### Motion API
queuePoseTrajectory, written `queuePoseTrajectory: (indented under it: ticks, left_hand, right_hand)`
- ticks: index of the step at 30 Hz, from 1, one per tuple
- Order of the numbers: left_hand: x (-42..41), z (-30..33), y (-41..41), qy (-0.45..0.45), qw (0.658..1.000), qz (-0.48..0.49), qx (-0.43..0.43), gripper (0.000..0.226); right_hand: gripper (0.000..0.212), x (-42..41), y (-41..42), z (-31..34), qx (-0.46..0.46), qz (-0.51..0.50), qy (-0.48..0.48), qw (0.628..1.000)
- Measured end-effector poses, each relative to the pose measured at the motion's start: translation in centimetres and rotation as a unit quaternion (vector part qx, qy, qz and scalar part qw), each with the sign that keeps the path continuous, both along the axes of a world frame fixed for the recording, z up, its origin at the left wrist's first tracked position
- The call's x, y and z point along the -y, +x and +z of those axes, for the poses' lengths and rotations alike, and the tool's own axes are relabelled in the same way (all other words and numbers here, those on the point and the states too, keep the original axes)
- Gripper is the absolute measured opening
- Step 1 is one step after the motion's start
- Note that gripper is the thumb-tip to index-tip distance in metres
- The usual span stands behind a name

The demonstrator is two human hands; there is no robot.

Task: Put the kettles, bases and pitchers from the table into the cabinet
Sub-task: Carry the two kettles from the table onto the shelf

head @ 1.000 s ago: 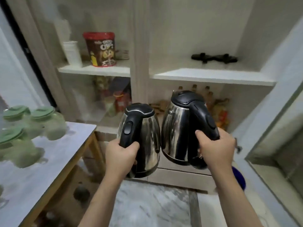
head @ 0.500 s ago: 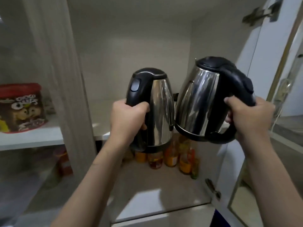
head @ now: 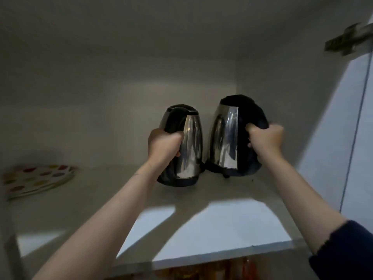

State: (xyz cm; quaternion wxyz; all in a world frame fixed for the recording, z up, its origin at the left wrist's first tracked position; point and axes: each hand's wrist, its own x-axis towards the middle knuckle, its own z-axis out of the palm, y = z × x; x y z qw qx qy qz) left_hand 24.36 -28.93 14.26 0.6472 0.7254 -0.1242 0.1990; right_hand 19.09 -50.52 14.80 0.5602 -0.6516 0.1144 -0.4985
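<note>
Two steel kettles with black lids and handles are deep inside the cabinet, near the back right corner of its white shelf [head: 222,225]. My left hand [head: 163,146] grips the handle of the smaller kettle [head: 191,144], whose base touches the shelf. My right hand [head: 264,140] grips the handle of the larger kettle [head: 226,134], which leans slightly left with its base at the shelf. The two kettles stand side by side, almost touching at the bottom.
A stack of white plates with coloured spots [head: 38,178] lies at the left of the same shelf. A door hinge [head: 349,39] sits at the upper right by the open door [head: 343,138]. Bottles [head: 212,269] show on the shelf below.
Both hands have carried the kettles up and forward from in front of the cabinet onto the upper shelf. The view has tilted upward with them.
</note>
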Motion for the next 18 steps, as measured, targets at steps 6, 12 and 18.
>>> queuePoseTrajectory:
  ticks: [6, 12, 18]
  left_hand:
    - [3.9, 0.7, 8.5, -0.021, 0.999, 0.023, 0.012, 0.025]
    - [6.3, -0.9, 13.1, -0.033, 0.998, 0.051, 0.003, 0.018]
    - [9.1, -2.9, 15.5, -0.038, 0.996, 0.078, -0.006, 0.022]
  right_hand:
    - [0.021, 4.7, 10.5, 0.6, -0.025, 0.03, -0.015, 0.999]
    - [0.019, 7.5, 16.4, -0.9, -0.081, 0.036, -0.046, 0.995]
    - [0.026, 9.6, 18.8, -3.2, -0.101, 0.049, -0.052, 0.992]
